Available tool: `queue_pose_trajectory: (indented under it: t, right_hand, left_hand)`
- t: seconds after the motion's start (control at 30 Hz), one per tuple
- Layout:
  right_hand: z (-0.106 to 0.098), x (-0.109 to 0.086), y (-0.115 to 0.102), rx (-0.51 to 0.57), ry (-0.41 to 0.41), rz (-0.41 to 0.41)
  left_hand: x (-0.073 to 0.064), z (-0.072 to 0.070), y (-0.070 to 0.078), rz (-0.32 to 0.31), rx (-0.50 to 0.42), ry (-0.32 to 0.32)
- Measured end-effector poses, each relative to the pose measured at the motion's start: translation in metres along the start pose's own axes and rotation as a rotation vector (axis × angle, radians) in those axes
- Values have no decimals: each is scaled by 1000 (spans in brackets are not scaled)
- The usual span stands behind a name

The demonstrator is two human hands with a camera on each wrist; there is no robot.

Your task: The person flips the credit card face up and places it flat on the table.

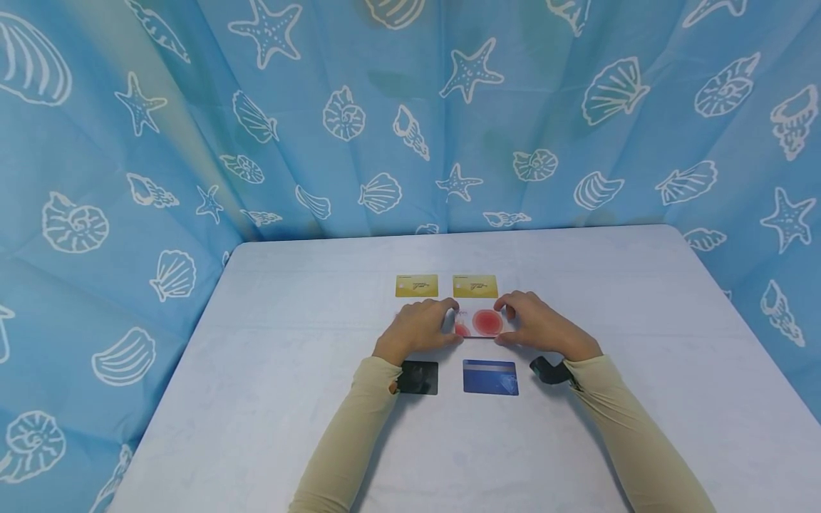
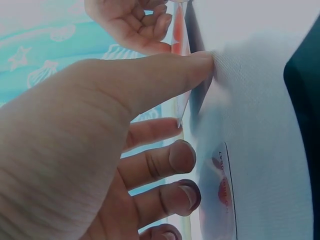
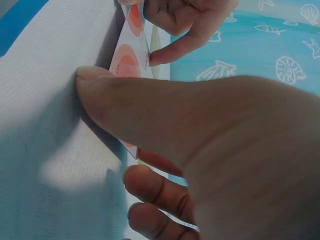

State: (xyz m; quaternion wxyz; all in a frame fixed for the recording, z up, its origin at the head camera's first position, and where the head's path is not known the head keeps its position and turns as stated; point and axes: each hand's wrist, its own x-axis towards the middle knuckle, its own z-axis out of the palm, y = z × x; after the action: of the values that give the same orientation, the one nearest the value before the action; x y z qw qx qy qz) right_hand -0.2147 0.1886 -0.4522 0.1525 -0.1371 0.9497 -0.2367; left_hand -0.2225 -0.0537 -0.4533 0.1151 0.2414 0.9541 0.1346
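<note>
A white card with red circles point(image 1: 485, 323) is held between my two hands in the middle of the table. My left hand point(image 1: 420, 328) pinches its left edge, thumb at the near corner and index finger at the far one. At the opposite edge, my right hand point(image 1: 541, 326) grips the card the same way. Both wrist views show the card point(image 3: 131, 55) close over the cloth with a shadow beside it. A second white card with red spots point(image 2: 223, 192) lies below the left fingers, mostly covered by that hand in the head view.
Two yellow cards, a left one point(image 1: 417, 286) and a right one point(image 1: 474, 286), lie beyond the hands. Nearer lie a black card point(image 1: 420, 378), partly behind the left wrist, and a blue card point(image 1: 490, 377). A blue shell-patterned curtain point(image 1: 385, 107) surrounds the white table point(image 1: 288, 328).
</note>
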Motion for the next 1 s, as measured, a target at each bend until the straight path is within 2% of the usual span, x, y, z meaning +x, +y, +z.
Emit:
queue_pose_trajectory:
  t: [1.0]
  right_hand:
    - [2,2,4,17,-7,-29]
  left_hand:
    - [1,3,0,-11,-1,-31]
